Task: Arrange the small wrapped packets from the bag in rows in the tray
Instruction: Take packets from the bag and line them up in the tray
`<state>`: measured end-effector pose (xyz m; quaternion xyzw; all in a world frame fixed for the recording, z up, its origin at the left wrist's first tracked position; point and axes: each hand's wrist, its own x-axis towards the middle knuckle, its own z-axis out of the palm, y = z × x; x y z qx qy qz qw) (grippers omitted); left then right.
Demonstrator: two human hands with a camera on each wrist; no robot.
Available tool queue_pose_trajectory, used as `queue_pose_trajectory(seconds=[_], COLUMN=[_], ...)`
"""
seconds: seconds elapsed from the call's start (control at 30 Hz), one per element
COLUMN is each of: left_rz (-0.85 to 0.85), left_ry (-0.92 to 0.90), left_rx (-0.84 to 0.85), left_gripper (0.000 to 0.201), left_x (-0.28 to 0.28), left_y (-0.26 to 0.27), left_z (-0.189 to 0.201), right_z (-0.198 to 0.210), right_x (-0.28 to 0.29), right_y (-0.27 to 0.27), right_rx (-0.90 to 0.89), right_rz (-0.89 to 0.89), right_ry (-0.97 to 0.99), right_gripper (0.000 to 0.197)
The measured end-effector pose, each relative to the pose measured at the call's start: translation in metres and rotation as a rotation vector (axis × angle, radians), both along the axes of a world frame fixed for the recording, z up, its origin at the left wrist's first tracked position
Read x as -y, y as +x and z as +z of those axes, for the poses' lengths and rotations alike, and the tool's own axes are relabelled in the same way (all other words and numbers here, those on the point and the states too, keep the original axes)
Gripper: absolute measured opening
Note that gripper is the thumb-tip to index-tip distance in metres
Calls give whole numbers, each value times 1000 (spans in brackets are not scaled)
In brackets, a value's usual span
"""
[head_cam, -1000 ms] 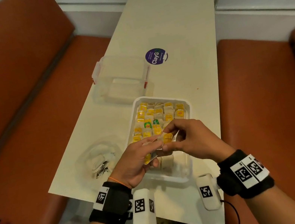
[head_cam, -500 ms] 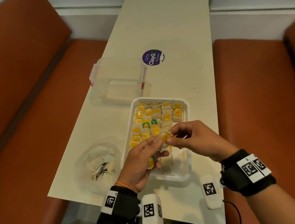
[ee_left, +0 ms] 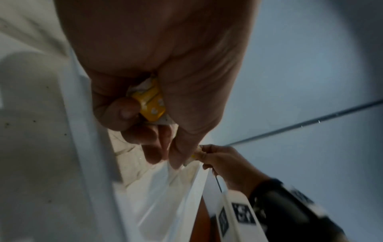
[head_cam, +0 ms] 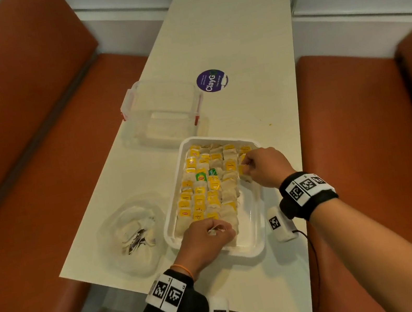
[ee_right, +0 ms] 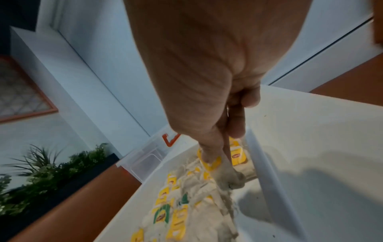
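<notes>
Your left hand [head_cam: 205,239] is clutching spare packets [ee_left: 151,104] at the tray's [head_cam: 217,250] near edge as a ready supply, while your right hand [head_cam: 265,166] is pinching one packet [head_cam: 243,168] into the unfinished right row

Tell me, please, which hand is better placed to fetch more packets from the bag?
Left, probably. The bag lies just left of the tray, right beside the left hand, though that hand holds a packet. The right hand is busy placing a packet at the tray's far right.
</notes>
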<state>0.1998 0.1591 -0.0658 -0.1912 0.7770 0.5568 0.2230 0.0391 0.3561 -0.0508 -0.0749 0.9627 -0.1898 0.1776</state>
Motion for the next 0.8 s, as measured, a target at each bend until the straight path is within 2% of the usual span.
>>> queue_pose_trajectory(seconds=[0.1,0.33,0.53,0.8], left_rz=[-100,-114,-50,21], left_ry=[-72,-86,-60,-17], left_rx=[-18,-52,-42,-5], left_gripper=[10,6,6,7], left_x=[-3,-4,-1,1], left_y=[2,-3,-9,-11], left_z=[-5,-5,-1,0], right_z=[-9,-19,-34,-40], right_x=[3,5,6,8], right_y=[-8,-15,-16,-16], right_rx=[-12,-107,-185,-311], right_rz=[26,-10,-97,-94], right_ry=[72,187,240,283], right_gripper=[17,22,27,24])
